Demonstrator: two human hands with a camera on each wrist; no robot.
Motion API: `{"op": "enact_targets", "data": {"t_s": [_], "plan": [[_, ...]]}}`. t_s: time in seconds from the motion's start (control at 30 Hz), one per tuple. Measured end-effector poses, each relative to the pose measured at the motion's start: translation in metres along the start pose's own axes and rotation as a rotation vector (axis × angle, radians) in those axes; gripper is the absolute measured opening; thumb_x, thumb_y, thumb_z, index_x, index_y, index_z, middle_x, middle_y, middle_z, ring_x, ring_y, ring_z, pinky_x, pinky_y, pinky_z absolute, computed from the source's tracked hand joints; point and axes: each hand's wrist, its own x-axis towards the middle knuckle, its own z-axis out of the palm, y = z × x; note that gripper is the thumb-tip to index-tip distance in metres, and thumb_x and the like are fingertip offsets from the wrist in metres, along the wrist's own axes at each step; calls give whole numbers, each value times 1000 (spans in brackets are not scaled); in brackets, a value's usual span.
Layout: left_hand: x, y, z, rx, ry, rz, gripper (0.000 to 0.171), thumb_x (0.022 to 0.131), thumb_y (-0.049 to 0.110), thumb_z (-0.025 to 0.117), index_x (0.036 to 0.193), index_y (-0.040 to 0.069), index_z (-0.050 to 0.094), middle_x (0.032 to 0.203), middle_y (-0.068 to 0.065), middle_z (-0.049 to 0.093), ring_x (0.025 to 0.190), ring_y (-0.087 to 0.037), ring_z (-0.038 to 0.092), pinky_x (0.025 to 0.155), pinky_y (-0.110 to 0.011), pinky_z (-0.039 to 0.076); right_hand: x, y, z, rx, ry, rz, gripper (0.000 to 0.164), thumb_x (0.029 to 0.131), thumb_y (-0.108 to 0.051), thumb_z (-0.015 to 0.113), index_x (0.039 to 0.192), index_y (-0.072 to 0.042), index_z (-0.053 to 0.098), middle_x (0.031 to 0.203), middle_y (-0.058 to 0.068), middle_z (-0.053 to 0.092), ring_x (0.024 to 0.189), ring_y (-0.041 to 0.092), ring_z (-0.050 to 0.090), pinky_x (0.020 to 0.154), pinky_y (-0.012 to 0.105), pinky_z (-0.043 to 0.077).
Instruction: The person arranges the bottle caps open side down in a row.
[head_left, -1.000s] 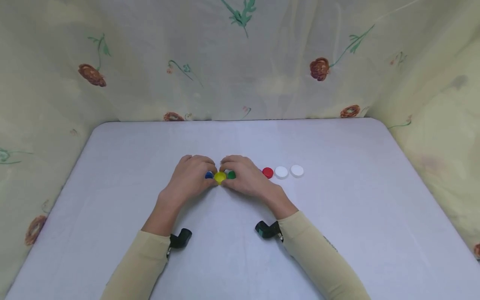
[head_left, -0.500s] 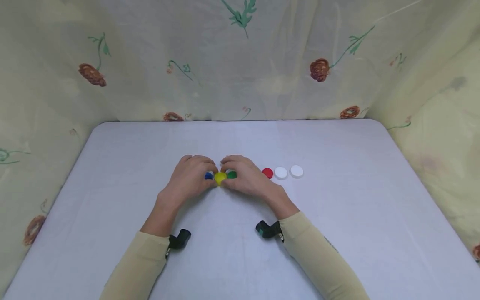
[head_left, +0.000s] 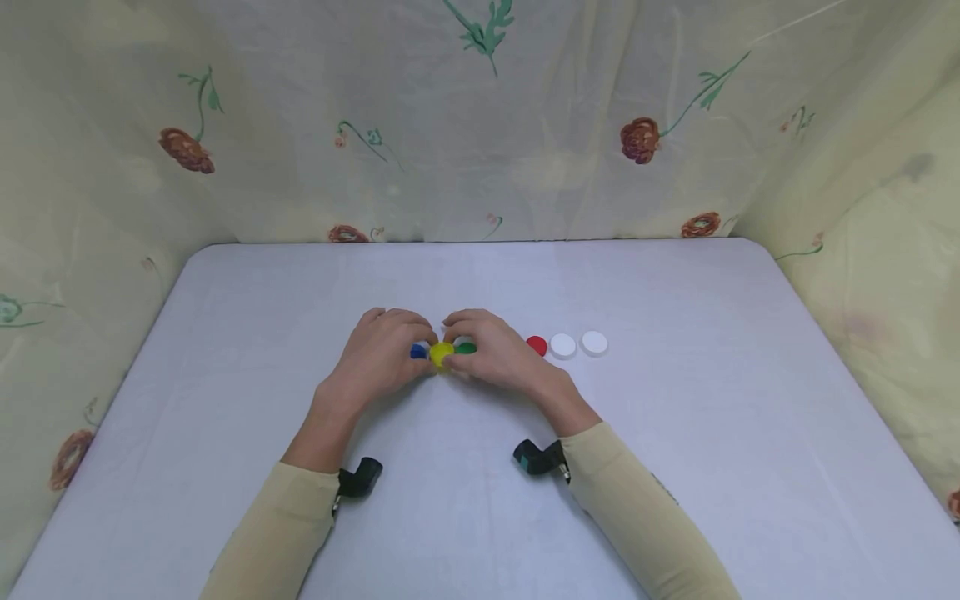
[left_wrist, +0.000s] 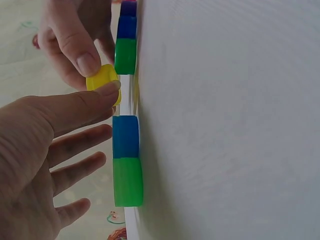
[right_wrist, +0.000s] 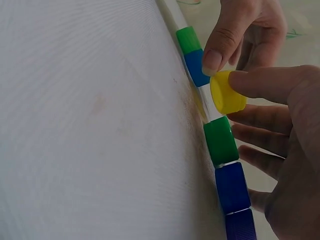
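A yellow bottle cap (head_left: 441, 355) is raised slightly off the table, between both hands. My left hand (head_left: 382, 352) pinches its left side with thumb and finger. From the other side, my right hand (head_left: 493, 350) pinches it too; its thumb (right_wrist: 244, 82) lies on the cap in the right wrist view. Below the yellow cap is a gap in a row of caps. A blue cap (left_wrist: 125, 136) and a light green cap (left_wrist: 128, 182) stand on the left of that gap. On its right come a green cap (right_wrist: 221, 141) and a dark blue cap (right_wrist: 232, 187).
Further right along the row lie a red cap (head_left: 536, 345) and two white caps (head_left: 562, 346). The white-covered table (head_left: 450, 517) ends at a floral curtain (head_left: 480, 125) behind and at both sides.
The yellow cap has shifted very slightly to the right within the fingers. My right thumb has moved a little up on it. The other caps stay where they were.
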Motion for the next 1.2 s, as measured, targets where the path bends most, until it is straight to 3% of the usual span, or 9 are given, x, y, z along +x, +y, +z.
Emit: {"op": "enact_targets", "data": {"t_s": [0.43, 0.73, 1.2], "plan": [[1, 0, 0, -18, 18, 7, 30, 83, 37, 80, 108, 20, 75, 118, 4, 72, 125, -22, 58, 115, -54, 34, 0, 0, -2, 49, -10, 38, 19, 91, -27, 67, 104, -14, 74, 140, 1, 58, 138, 24, 46, 117, 46, 37], [0, -1, -1, 1, 20, -1, 28, 86, 39, 75, 108, 22, 75, 119, 5, 72, 125, -21, 58, 115, -51, 34, -1, -1, -7, 88, -23, 56, 24, 92, -25, 64, 109, -11, 74, 138, 3, 60, 135, 25, 50, 114, 45, 41], [-1, -4, -3, 48, 87, 59, 23, 86, 39, 75, 103, 23, 78, 112, 5, 73, 119, -20, 61, 110, -45, 39, -1, 1, -7, 130, -15, 39, 26, 94, -30, 63, 104, -9, 75, 135, 7, 62, 132, 27, 53, 112, 46, 43]]}}
